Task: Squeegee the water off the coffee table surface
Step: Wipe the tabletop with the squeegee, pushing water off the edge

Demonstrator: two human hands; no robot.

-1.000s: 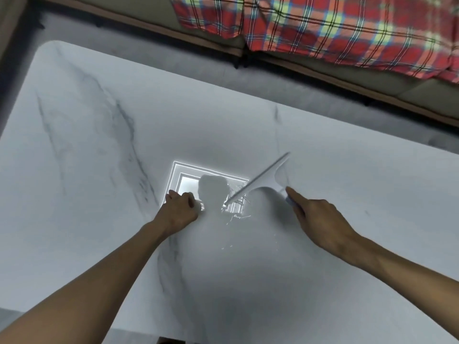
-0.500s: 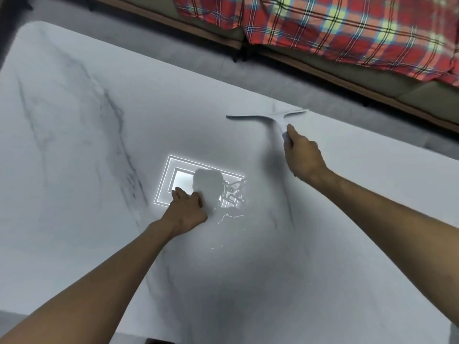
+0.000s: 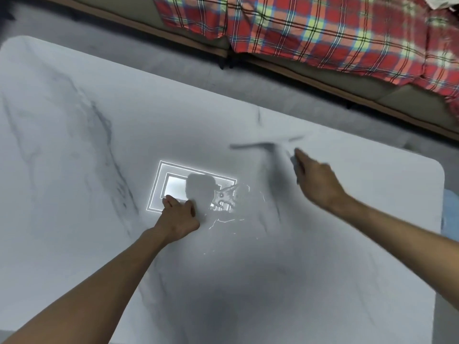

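Note:
The white marble coffee table (image 3: 74, 150) fills most of the view. A puddle of water (image 3: 231, 202) glints at its middle, beside a bright reflection of a ceiling light. My right hand (image 3: 315, 180) grips the handle of a pale squeegee (image 3: 265, 145), which is blurred by motion; its blade lies across the far middle of the table, beyond the puddle. My left hand (image 3: 178, 214) rests on the tabletop just left of the water, fingers curled under, holding nothing.
A sofa (image 3: 372, 93) with a red plaid blanket (image 3: 323, 28) runs along the far side, with a strip of grey floor between it and the table. Something light blue (image 3: 450, 214) shows past the table's right edge.
My right hand carried the squeegee from the puddle out to the far side of the table, then started drawing it back toward me. The left hand stayed in place.

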